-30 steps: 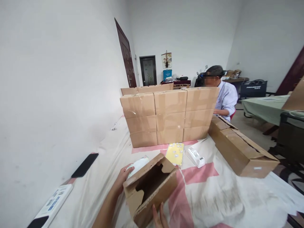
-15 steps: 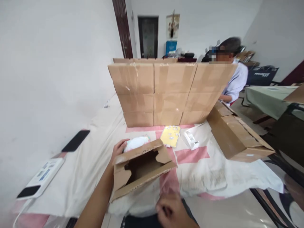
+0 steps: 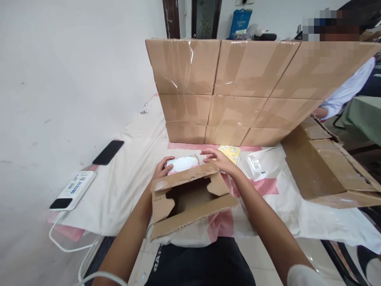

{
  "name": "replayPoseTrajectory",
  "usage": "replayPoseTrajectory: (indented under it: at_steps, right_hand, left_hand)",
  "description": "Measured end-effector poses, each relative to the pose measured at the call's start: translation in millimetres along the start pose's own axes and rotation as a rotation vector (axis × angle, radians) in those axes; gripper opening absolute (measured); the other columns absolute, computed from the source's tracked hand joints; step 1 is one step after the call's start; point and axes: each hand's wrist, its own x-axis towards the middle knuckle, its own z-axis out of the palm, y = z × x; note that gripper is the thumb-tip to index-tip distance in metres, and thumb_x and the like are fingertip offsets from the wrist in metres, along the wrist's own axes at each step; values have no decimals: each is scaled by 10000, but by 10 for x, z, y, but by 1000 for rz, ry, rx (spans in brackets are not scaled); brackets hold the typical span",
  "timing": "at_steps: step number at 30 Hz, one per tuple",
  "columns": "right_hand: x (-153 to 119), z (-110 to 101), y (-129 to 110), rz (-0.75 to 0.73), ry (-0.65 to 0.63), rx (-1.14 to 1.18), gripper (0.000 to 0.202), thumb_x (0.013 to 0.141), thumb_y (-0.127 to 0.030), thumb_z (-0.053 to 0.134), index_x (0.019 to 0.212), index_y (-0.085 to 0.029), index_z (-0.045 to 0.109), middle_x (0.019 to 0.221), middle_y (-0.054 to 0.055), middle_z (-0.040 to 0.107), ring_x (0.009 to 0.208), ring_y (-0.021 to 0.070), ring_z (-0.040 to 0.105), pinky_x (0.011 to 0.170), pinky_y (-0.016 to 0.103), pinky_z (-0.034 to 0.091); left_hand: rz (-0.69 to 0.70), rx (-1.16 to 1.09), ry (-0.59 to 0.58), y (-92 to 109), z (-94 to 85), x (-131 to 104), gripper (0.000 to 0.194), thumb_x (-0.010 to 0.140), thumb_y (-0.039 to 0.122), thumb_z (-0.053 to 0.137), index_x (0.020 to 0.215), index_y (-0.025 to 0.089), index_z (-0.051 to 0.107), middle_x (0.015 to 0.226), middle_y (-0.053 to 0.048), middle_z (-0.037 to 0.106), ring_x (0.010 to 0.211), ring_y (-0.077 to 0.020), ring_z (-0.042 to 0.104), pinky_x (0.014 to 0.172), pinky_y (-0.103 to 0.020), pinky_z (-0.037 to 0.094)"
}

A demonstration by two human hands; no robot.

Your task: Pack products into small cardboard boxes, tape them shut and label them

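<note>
My left hand grips the left end of a flat white pack with a pastel, multicoloured border, thumb on top. Close to the pack's right end is my right hand, fingers apart and holding nothing. Its fingers reach over the edge of a yellow sheet dotted with small white pieces. In front of the pack, between my forearms, lies an open cardboard box, its mouth and flaps facing me. The box hides the pack's near edge.
A wall of taped cartons stands at the back. On the right are a white tape dispenser and a larger open carton; a person's sleeve shows behind. To the left lie a black phone and a white power strip with a cable.
My right hand has moved forward from near my lap to the pack's right side, and its fingers have spread. The left hand stays at the pack. The view has tilted down.
</note>
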Motion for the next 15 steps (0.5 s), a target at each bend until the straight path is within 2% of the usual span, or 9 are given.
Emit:
replayPoseTrajectory:
  at_steps: [3,5,7,10,12,15]
  right_hand:
    - [478,122,-148,38,-464,-191,701,780,-335,758,1442,-211,565,1561,131,511,1427,296,493,1183,447,389]
    - [666,237,-245,71,-640,-361,858,730,-353,803,1520,-216,497,1610,142,445,1468,351,435,1209,504,350]
    - [746,355,-324,100,-683,-530,975,683,-406,847,1554,-208,456,1633,170,393,1499,411,364,1207,575,327]
    - [715,515,-404,56,-642,-713,1048,641,-458,884,1554,-197,440,1623,199,381,1524,462,257,1194,633,289]
    - [656,608,-433,-71,-609,-764,973,666,-457,867,1508,-170,474,1537,210,478,1470,452,337,1167,602,324]
    - [616,709,-428,-209,-584,-753,767,719,-414,818,1384,-144,547,1314,188,641,1220,383,581,1005,483,464]
  left_hand:
    - [18,-25,-3,10,0,-9,540,772,608,667,1121,197,683,1170,-105,717,1124,-341,618,1001,-414,457]
    - [23,-42,-4,4,8,-11,531,793,600,657,1128,189,679,1173,-109,712,1117,-338,623,994,-421,462]
    - [23,-60,2,-10,21,-6,515,821,588,640,1137,183,673,1163,-111,709,1108,-330,626,986,-425,466]
    - [25,-96,14,-33,42,17,487,839,569,638,1130,181,673,1159,-111,709,1139,-325,619,1015,-426,456]
    - [19,-129,19,-45,50,36,470,844,554,645,1131,183,671,1173,-109,707,1162,-318,615,1039,-422,449]
    - [-5,-178,35,-63,50,54,469,854,554,648,1138,181,664,1179,-106,701,1156,-302,619,1032,-408,460]
